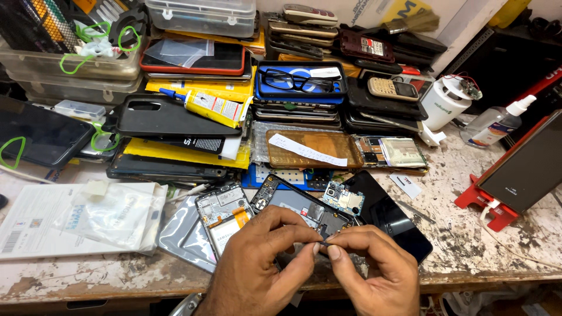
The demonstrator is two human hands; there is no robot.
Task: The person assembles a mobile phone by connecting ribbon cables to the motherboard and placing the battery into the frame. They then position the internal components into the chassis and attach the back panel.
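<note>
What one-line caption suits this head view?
Two hands, left hand and right hand, pinch a tiny part over an opened phone on a cluttered bench.

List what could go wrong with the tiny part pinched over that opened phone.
1. The tiny dark part pinched between left hand and right hand fingertips could slip and vanish among the clutter.
2. The loose circuit board resting on the opened phone could get knocked off.
3. The glue tube perched on stacked cases might roll down.
</note>
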